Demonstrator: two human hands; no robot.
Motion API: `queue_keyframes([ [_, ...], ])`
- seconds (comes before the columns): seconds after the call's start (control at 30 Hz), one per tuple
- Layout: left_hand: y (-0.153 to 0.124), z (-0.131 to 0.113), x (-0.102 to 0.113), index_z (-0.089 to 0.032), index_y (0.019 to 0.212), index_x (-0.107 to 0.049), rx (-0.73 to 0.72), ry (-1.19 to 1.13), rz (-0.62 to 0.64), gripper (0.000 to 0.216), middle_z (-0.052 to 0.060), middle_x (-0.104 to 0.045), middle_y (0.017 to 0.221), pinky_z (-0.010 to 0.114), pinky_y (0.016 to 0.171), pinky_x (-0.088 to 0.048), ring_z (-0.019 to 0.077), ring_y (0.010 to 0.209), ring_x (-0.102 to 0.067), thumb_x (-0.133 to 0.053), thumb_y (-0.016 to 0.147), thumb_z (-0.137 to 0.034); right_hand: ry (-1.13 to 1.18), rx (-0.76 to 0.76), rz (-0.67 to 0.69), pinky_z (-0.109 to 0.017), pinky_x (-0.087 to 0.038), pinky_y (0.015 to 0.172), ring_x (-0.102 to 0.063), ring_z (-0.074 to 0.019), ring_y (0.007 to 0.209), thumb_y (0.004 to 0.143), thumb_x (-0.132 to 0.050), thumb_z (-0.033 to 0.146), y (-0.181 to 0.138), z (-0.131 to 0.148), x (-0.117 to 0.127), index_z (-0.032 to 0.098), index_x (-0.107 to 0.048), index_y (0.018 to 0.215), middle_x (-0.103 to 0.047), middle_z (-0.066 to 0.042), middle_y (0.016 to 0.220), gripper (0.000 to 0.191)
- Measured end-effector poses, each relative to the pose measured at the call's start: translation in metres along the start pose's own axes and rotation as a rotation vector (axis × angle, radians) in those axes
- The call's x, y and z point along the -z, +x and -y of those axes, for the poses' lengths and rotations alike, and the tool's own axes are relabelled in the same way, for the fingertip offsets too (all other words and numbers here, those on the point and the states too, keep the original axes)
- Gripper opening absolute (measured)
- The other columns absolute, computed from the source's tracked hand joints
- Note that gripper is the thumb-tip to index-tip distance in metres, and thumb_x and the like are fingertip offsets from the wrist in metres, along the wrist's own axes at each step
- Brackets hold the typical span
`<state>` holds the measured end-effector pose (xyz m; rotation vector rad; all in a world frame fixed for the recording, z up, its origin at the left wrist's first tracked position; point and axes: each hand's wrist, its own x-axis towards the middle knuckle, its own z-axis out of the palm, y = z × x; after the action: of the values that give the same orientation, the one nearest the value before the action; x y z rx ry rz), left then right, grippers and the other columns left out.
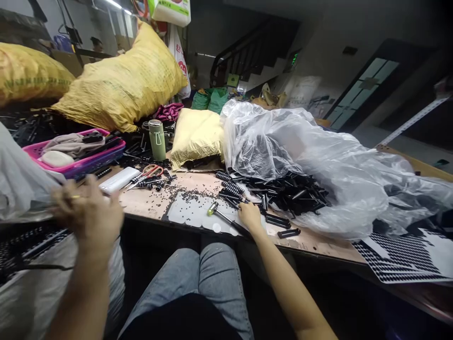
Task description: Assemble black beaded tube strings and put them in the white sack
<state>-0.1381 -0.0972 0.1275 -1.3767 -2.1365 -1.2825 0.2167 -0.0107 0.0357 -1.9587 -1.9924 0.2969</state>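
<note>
My right hand [249, 217] rests at the near edge of the desk [318, 243]. Its fingers are bent down onto the fringe of the black tubes [286, 193], but I cannot tell whether they pinch one. A small hammer [220, 215] lies just beside it, its handle running in under my palm, I judge so that it is quick to grab.

My left hand [87, 212] is raised and blurred against the edge of a grey bag [17, 179]. Whether it is spread or closed I cannot tell.

The clear plastic bag [300, 156] lies on its side with its mouth toward me, so the tubes spill out within reach. The pink basket [76, 166] holds a cloth and some black parts. Behind it slump yellow sacks [123, 80], shut, their contents hidden. A green flask [157, 139] stands upright, well back from the work. Scissors [150, 172] and tiny black beads [191, 200] lie scattered on the desk between.
</note>
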Motion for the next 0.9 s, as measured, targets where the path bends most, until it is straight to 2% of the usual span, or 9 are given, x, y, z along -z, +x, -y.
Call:
queue_keyframes([
  [0.13,-0.036,-0.058,-0.064,-0.008,0.103,-0.057,-0.285,-0.174,0.362,0.031,0.016,-0.052,0.107,0.04,0.089,-0.04,0.0249,0.102,-0.048,-0.046,0.081,-0.028,0.242,0.054,0.11,-0.026,-0.041,0.065,-0.058,-0.0155,0.075,0.08,-0.046,0.026,-0.005,0.004,0.007,0.01,-0.061,0.09,-0.065,-0.009,0.083,0.025],
  [0.23,-0.062,-0.096,-0.098,-0.015,0.106,-0.057,-0.576,-0.289,0.566,0.029,0.013,-0.054,0.109,0.041,0.091,-0.037,0.024,0.104,-0.047,-0.049,0.079,-0.023,0.393,0.135,0.216,-0.022,-0.044,0.062,-0.06,-0.0128,0.071,0.078,-0.05,0.034,-0.02,0.007,0.016,0.013,-0.064,0.088,-0.067,-0.004,0.08,0.028],
  [0.33,-0.077,-0.115,-0.119,-0.019,0.086,-0.064,-0.769,-0.395,0.897,0.016,0.008,-0.061,0.092,0.037,0.083,-0.04,0.0212,0.092,-0.053,-0.053,0.076,-0.022,0.475,0.171,0.252,-0.024,-0.046,0.066,-0.061,-0.0134,0.072,0.075,-0.053,0.037,-0.033,0.009,0.026,0.015,-0.066,0.082,-0.066,-0.002,0.077,0.026],
  [0.37,-0.081,-0.118,-0.125,-0.018,0.077,-0.065,-0.712,-0.443,1.01,0.013,0.007,-0.063,0.083,0.033,0.077,-0.042,0.0191,0.083,-0.055,-0.054,0.075,-0.023,0.492,0.158,0.225,-0.026,-0.047,0.07,-0.06,-0.0145,0.077,0.077,-0.051,0.037,-0.036,0.01,0.027,0.015,-0.065,0.085,-0.066,-0.004,0.082,0.028],
  [0.43,-0.087,-0.12,-0.138,-0.015,0.066,-0.064,-0.422,-0.567,1.138,0.016,0.004,-0.063,0.069,0.028,0.067,-0.042,0.016,0.069,-0.056,-0.054,0.072,-0.026,0.49,0.128,0.097,-0.033,-0.044,0.083,-0.055,-0.0191,0.096,0.075,-0.052,0.04,-0.04,0.015,0.024,0.015,-0.059,0.102,-0.061,-0.009,0.102,0.038],
  [0.5,-0.094,-0.121,-0.149,-0.013,0.064,-0.062,-0.133,-0.678,1.145,0.02,0.004,-0.062,0.063,0.026,0.061,-0.042,0.0151,0.063,-0.055,-0.053,0.071,-0.029,0.421,0.137,-0.051,-0.04,-0.036,0.094,-0.04,-0.0246,0.116,0.064,-0.063,0.044,-0.043,0.021,0.014,0.015,-0.044,0.121,-0.045,-0.014,0.124,0.066],
  [0.57,-0.103,-0.123,-0.158,-0.011,0.065,-0.061,-0.009,-0.737,1.141,0.023,0.004,-0.062,0.062,0.025,0.058,-0.042,0.0146,0.061,-0.055,-0.051,0.071,-0.031,0.312,0.164,-0.165,-0.043,-0.032,0.098,-0.03,-0.0281,0.123,0.052,-0.072,0.042,-0.046,0.026,0.001,0.015,-0.034,0.128,-0.033,-0.016,0.133,0.089],
  [0.77,-0.105,-0.152,-0.186,-0.013,0.06,-0.059,-0.121,-0.738,1.135,0.027,0.002,-0.06,0.058,0.024,0.057,-0.041,0.0134,0.058,-0.054,-0.047,0.073,-0.034,0.216,0.093,-0.389,-0.043,-0.04,0.09,-0.046,-0.0261,0.106,0.066,-0.061,0.032,-0.041,0.02,-0.015,0.012,-0.025,0.13,-0.051,-0.015,0.112,0.076],
  [0.9,-0.088,-0.184,-0.214,-0.014,0.067,-0.061,-0.147,-0.706,1.091,0.021,0.004,-0.062,0.064,0.026,0.061,-0.042,0.0146,0.062,-0.055,-0.047,0.074,-0.029,0.155,0.055,-0.458,-0.045,-0.038,0.091,-0.041,-0.0275,0.111,0.07,-0.056,0.033,-0.036,0.005,-0.018,0.012,-0.027,0.13,-0.046,-0.016,0.12,0.069],
])
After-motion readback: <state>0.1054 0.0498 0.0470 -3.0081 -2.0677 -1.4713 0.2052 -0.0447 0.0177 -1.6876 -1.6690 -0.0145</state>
